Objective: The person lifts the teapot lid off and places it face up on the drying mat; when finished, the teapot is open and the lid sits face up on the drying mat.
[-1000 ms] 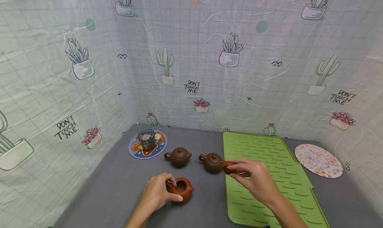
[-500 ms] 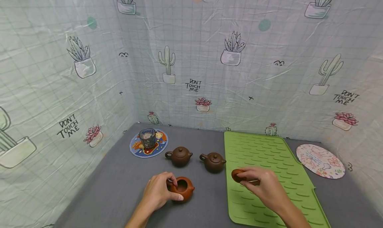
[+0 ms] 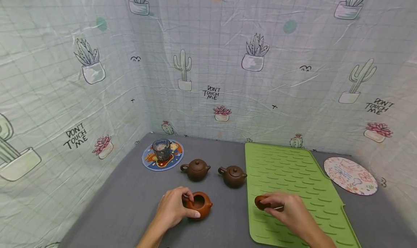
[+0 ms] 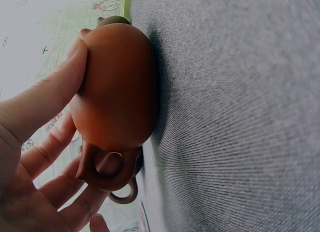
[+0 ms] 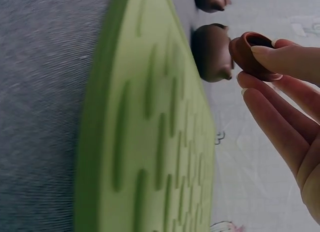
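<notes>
An orange-brown clay teapot point(image 3: 204, 209) stands upright on the grey tabletop, its round mouth uncovered and its spout facing right. My left hand point(image 3: 173, 206) holds it by the rim, and in the left wrist view the thumb point(image 4: 70, 71) lies along its top edge near the spout. The handle point(image 4: 107, 172) shows below the body there. Above the near left part of the green mat, my right hand point(image 3: 288, 209) pinches a small teapot lid point(image 5: 252, 56) of the same clay, tilted with its hollow side partly showing. Thumb and fingertips grip its edge.
Two dark brown lidded teapots, one on the left point(image 3: 196, 170) and one on the right point(image 3: 233, 177), stand behind. A dark patterned glass point(image 3: 161, 150) rests on a blue round coaster point(image 3: 148, 164). The ridged green mat point(image 3: 277, 157) lies right, beside a floral coaster point(image 3: 351, 177).
My right hand has carried the lid from beside the right brown teapot rightward and nearer to me, over the green mat. My left hand keeps its hold on the orange-brown teapot.
</notes>
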